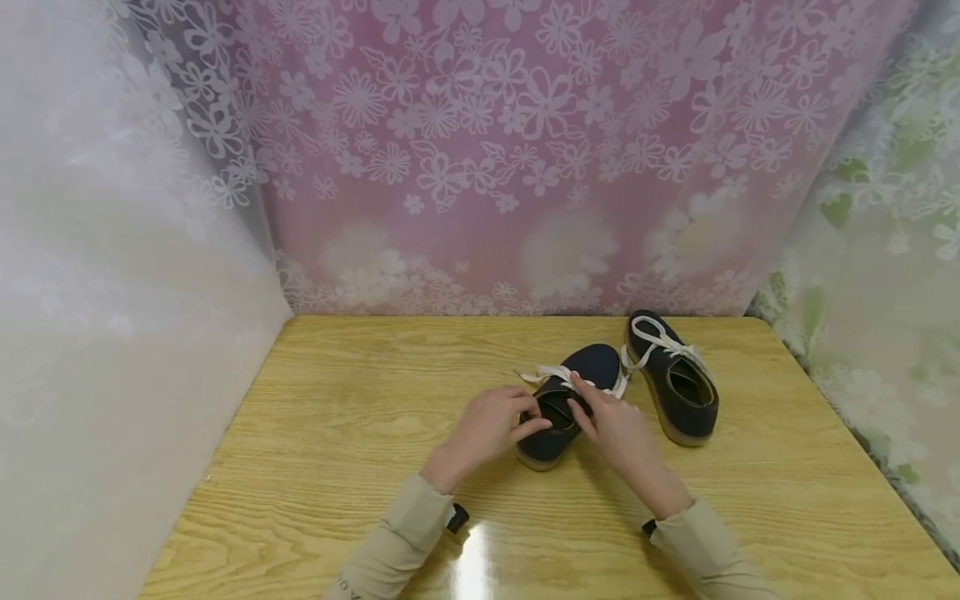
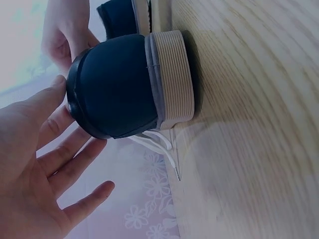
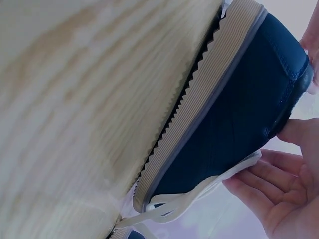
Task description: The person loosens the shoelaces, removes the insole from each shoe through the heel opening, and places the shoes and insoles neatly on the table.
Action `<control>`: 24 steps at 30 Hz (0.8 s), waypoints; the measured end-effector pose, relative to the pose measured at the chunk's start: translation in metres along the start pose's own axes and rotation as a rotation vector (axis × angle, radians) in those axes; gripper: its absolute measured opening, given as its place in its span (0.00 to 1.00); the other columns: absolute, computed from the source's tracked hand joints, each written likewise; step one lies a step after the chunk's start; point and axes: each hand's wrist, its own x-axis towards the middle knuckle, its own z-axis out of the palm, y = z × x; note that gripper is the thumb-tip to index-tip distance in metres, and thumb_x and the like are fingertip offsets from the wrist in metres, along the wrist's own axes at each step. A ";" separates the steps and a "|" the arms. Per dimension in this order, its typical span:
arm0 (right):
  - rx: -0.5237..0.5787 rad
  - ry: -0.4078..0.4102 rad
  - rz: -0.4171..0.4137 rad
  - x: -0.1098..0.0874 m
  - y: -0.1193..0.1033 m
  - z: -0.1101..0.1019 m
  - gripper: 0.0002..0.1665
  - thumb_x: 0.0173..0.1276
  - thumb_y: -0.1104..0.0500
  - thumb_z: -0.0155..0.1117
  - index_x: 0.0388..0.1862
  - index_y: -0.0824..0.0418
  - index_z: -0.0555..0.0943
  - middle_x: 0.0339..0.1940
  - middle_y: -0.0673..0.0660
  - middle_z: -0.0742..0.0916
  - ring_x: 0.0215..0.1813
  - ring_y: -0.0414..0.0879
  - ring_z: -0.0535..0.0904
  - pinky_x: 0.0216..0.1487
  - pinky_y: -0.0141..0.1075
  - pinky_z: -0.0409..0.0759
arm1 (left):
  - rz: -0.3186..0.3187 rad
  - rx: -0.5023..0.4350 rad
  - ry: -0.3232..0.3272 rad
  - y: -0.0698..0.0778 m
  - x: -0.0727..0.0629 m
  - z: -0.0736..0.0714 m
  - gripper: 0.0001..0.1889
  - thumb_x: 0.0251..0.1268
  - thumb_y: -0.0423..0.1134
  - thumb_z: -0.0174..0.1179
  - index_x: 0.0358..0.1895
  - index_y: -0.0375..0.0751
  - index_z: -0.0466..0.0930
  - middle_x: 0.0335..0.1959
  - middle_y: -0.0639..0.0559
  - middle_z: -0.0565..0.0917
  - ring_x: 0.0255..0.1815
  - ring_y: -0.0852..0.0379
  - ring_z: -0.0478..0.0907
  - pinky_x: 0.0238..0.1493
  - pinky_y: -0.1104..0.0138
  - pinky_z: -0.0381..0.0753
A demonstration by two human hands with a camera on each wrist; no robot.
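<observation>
A dark navy sneaker [image 1: 592, 364] with white laces [image 1: 553, 375] and a ribbed pale sole [image 2: 172, 77] stands on the table, heel toward me. My left hand [image 1: 491, 423] is at the left of its opening, thumb and fingers loosely spread. In the left wrist view its fingertips [image 2: 99, 191] reach around the collar [image 2: 75, 94]. From the other side my right hand [image 1: 618, 429] holds the sneaker's upper near the opening. Its thumb [image 3: 291, 130] is at the collar edge and its fingers are at the lacing. The shoe's inside is partly hidden by the hands.
A matching sneaker [image 1: 678, 400] stands to the right, its white lace [image 1: 652, 333] looped over the toe. Both are on a wood-grain table [image 1: 360, 417]. A pink floral curtain [image 1: 480, 167] hangs behind its far edge, with pale cloth [image 1: 135, 292] at the left.
</observation>
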 end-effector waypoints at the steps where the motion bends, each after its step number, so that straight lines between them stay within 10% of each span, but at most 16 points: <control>1: 0.005 -0.007 0.003 0.000 -0.001 0.000 0.26 0.67 0.60 0.73 0.63 0.65 0.81 0.30 0.62 0.88 0.14 0.45 0.71 0.15 0.36 0.67 | -0.004 0.002 0.002 -0.001 0.000 0.000 0.14 0.72 0.57 0.60 0.37 0.53 0.88 0.39 0.59 0.86 0.34 0.62 0.83 0.38 0.70 0.81; 14: 0.112 0.071 -0.005 0.001 0.034 -0.013 0.25 0.63 0.65 0.74 0.60 0.63 0.83 0.49 0.65 0.89 0.45 0.58 0.87 0.42 0.52 0.84 | -0.088 0.002 0.036 0.008 0.002 0.003 0.15 0.73 0.57 0.60 0.48 0.51 0.82 0.47 0.55 0.81 0.40 0.59 0.79 0.39 0.68 0.81; 19: -0.021 0.089 0.048 0.001 0.068 -0.021 0.27 0.60 0.66 0.76 0.60 0.65 0.83 0.60 0.70 0.83 0.66 0.69 0.73 0.65 0.62 0.70 | -0.176 -0.035 -0.003 0.016 0.004 0.013 0.31 0.74 0.62 0.55 0.69 0.45 0.72 0.59 0.48 0.77 0.54 0.52 0.80 0.45 0.61 0.84; 24: -0.124 -0.048 0.287 -0.002 0.088 -0.030 0.32 0.66 0.59 0.73 0.68 0.61 0.75 0.72 0.73 0.70 0.75 0.76 0.55 0.64 0.78 0.54 | -0.267 -0.056 -0.089 0.022 0.004 0.022 0.42 0.72 0.69 0.48 0.79 0.45 0.58 0.71 0.41 0.72 0.66 0.45 0.76 0.52 0.53 0.84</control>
